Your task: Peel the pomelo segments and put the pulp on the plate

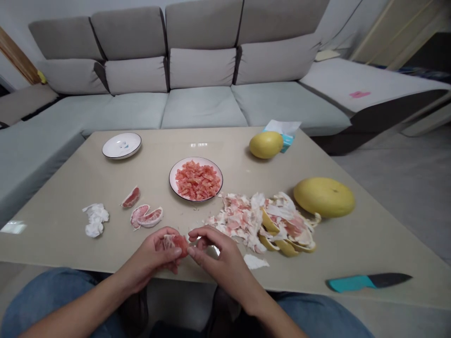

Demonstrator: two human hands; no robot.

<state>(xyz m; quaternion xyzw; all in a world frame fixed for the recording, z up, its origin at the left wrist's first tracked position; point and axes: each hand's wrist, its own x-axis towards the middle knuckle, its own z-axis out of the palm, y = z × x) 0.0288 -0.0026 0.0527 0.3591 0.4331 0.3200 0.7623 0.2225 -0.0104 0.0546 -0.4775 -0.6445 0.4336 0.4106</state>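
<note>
My left hand (155,256) is closed around a pink pomelo segment (176,242) above the table's near edge. My right hand (214,253) meets it from the right, its thumb and fingers pinched on the segment's edge. Just beyond the hands stands a white bowl (196,179) filled with peeled pink flesh. Three unpeeled segments (146,216) lie on the table to the left of the hands. A heap of peel and white membrane (264,223) lies to the right.
Two whole yellow pomelos (324,197) (266,144) rest at right. A teal-handled knife (368,281) lies near the front right edge. An empty white dish (121,145), crumpled tissue (95,219) and a tissue pack (283,131) share the beige table (63,188). A grey sofa (200,94) stands behind.
</note>
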